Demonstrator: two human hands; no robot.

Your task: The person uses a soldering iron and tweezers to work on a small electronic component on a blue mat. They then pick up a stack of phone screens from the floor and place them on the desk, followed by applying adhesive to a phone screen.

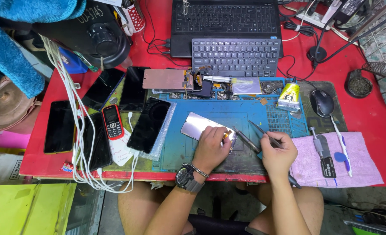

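Observation:
My left hand [210, 148] presses down on a silvery phone screen panel [196, 125] lying on the blue repair mat [210, 111]; a small orange flex tip shows by my fingers. My right hand [279, 153] grips thin metal tweezers [262, 132], their tip pointing up-left, just right of the panel. A dark slim tool [245, 140] lies between my hands. A watch and bracelet sit on my left wrist.
Several dark phones [148, 124] and a red keypad phone [112, 122] lie left with white cables [77, 130]. A glue tube [288, 96], mouse [322, 102], keyboard [236, 56], laptop, and pink cloth [358, 167] with tools surround the mat on the red table.

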